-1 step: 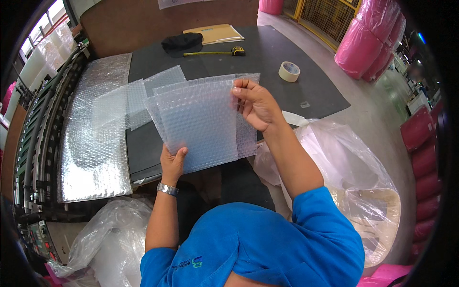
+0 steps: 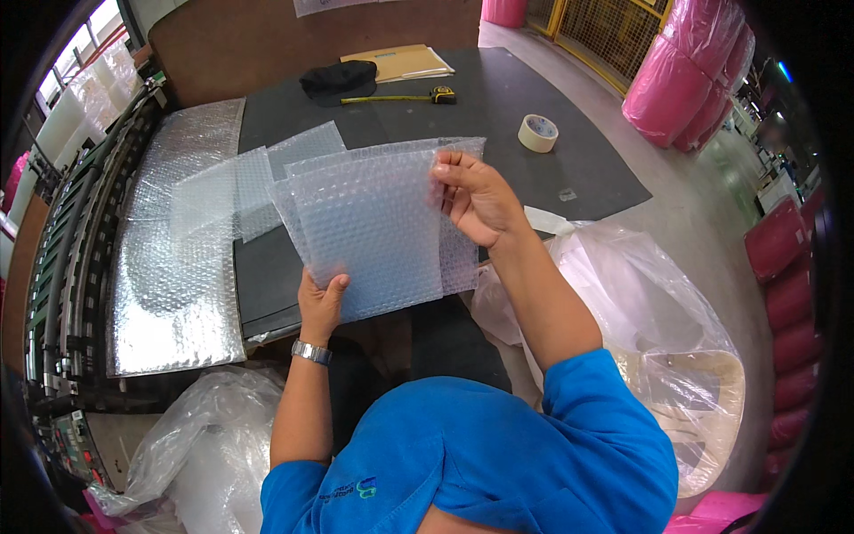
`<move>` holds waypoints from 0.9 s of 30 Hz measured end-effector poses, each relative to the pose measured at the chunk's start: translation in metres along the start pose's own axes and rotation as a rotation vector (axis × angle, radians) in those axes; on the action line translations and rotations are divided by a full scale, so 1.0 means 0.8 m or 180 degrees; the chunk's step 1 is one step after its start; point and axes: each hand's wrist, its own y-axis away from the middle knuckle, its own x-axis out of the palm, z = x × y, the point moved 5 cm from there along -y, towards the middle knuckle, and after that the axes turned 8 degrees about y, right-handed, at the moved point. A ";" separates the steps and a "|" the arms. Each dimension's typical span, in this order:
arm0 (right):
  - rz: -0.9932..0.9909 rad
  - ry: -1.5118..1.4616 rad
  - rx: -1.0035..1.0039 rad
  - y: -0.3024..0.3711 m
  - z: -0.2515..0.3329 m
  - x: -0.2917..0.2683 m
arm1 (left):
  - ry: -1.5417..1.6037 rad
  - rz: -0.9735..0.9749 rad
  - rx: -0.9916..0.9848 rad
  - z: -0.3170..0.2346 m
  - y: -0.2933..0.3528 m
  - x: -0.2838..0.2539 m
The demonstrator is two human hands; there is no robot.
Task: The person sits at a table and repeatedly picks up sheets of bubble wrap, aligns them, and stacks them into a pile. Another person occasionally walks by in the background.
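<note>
Several clear bubble wrap bags (image 2: 374, 236) are held up in front of me in a loose, slightly fanned stack. My left hand (image 2: 322, 303), with a metal watch on its wrist, grips their lower left corner, thumb on the front face. At the upper right corner my right hand (image 2: 476, 191) pinches the edge between thumb and fingers, with the other fingers curled. Behind the stack, more flat bubble wrap pieces (image 2: 213, 191) lie on the dark table, partly over a silvery bubble sheet (image 2: 173, 294). Whether the held pieces are pouches or plain sheets is hard to make out.
On the dark table (image 2: 409, 120) are a black cap (image 2: 338, 82), a brown envelope (image 2: 400, 62), a yellow tape measure (image 2: 442, 95) and a tape roll (image 2: 537, 133). A roller machine (image 2: 80, 240) flanks the left. Plastic bags (image 2: 640, 294) sit right, beyond them pink wrapped rolls (image 2: 680, 80).
</note>
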 end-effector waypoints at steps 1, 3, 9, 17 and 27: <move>0.0023 -0.0235 0.0140 0.005 -0.004 0.002 | 0.0026 0.0005 -0.0007 0.002 0.000 0.000; -0.0096 -0.0149 0.0099 0.014 -0.002 0.006 | 0.0039 0.0015 -0.0028 0.002 0.000 0.000; -0.0218 0.0073 -0.0285 0.018 -0.002 0.011 | 0.0029 0.0004 0.0009 0.004 -0.001 -0.001; -0.0172 0.0229 -0.0527 0.023 -0.001 0.016 | 0.0052 0.0017 -0.0039 0.005 0.000 -0.003; -0.0170 0.0256 -0.0653 0.026 -0.005 0.016 | -0.0106 -0.0025 -0.0068 0.003 0.001 -0.003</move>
